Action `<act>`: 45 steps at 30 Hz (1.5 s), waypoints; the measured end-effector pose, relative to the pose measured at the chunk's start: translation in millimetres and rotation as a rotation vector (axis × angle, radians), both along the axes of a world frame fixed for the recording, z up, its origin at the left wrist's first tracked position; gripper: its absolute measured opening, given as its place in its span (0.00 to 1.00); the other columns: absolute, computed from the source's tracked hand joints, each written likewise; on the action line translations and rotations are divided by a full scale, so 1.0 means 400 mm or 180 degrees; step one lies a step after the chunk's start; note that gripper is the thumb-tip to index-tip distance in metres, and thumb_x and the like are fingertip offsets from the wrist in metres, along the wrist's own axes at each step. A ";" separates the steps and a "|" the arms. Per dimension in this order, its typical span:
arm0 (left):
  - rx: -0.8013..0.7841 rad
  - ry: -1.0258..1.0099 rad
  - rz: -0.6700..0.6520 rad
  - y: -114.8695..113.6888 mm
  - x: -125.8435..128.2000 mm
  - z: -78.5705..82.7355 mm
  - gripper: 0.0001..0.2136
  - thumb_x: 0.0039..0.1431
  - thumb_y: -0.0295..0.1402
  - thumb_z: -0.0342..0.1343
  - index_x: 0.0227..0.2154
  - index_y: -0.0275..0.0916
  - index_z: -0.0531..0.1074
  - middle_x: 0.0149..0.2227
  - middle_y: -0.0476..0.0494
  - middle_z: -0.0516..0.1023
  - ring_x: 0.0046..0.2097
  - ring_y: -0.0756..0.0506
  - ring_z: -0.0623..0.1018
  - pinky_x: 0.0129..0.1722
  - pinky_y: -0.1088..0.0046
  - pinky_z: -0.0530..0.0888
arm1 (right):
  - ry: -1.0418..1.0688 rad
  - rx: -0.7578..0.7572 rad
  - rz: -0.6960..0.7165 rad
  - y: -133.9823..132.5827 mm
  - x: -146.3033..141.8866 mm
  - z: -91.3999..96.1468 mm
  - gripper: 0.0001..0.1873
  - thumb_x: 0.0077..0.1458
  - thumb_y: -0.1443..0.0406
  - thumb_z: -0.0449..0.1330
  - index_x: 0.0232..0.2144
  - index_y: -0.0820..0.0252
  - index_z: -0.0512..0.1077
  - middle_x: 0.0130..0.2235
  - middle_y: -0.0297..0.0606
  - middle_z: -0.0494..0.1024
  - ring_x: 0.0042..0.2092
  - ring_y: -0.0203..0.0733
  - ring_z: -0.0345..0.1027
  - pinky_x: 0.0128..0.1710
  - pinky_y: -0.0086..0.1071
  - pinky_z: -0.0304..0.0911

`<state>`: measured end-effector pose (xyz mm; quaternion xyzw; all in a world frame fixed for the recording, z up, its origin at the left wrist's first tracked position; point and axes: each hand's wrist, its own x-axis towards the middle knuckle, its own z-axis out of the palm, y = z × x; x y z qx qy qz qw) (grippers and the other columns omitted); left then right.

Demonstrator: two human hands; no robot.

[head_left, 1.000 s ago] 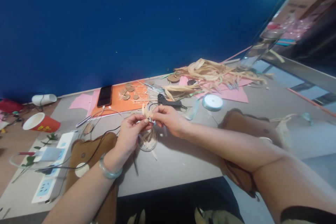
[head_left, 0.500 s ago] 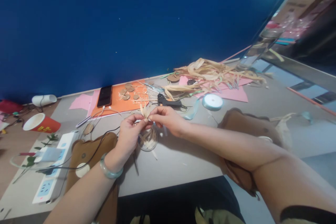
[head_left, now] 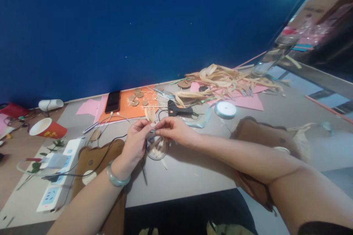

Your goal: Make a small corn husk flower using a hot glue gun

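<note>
Between the thumb and forefinger of my left hand (head_left: 137, 137) is a small bundle of dried corn husk (head_left: 150, 114), its pale pointed pieces standing upright. My right hand (head_left: 176, 130) is closed in a pinch right beside the bundle's lower end; whatever lies between those fingertips is too small to make out. Just below both hands sits a round clear dish (head_left: 157, 148) with pale husk scraps in it. Behind my right hand lies a black glue gun (head_left: 179, 109), and to its right a spool of light blue ribbon (head_left: 225, 109).
A heap of husk strips (head_left: 217, 77) covers pink paper at the back. Left are a phone (head_left: 113, 102) on orange paper, a red paper cup (head_left: 49, 127) and a power strip (head_left: 59, 176) with cables. Brown cushions (head_left: 100, 161) lie under both forearms. A blue partition (head_left: 138, 25) stands behind.
My right fingertips have drawn slightly back from the husk bundle, which stays in my left hand. The whole view has shifted a little.
</note>
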<state>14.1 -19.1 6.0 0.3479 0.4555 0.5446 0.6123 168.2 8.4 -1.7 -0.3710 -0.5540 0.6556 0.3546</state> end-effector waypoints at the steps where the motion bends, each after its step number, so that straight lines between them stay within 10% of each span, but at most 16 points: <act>1: -0.0010 -0.0037 -0.0022 0.000 0.000 -0.001 0.11 0.42 0.33 0.66 0.24 0.37 0.68 0.29 0.48 0.77 0.29 0.50 0.76 0.31 0.74 0.72 | 0.0019 -0.0019 0.0003 0.000 -0.001 -0.002 0.13 0.43 0.60 0.68 0.27 0.64 0.73 0.21 0.29 0.73 0.19 0.28 0.61 0.20 0.25 0.58; 27: 0.0091 -0.0146 -0.0194 0.002 -0.002 0.013 0.10 0.42 0.32 0.67 0.24 0.37 0.72 0.24 0.51 0.74 0.26 0.52 0.73 0.28 0.75 0.71 | 0.0716 -0.1086 0.0523 0.006 0.005 0.010 0.14 0.44 0.60 0.68 0.25 0.64 0.69 0.24 0.34 0.78 0.19 0.25 0.61 0.19 0.21 0.52; 45: 0.0232 0.0728 0.0089 -0.013 0.004 0.024 0.10 0.44 0.35 0.67 0.25 0.36 0.74 0.20 0.52 0.73 0.20 0.55 0.68 0.21 0.79 0.67 | 0.0237 0.0062 -0.0347 0.005 0.012 0.048 0.12 0.43 0.62 0.67 0.27 0.63 0.70 0.25 0.29 0.71 0.22 0.27 0.60 0.22 0.25 0.57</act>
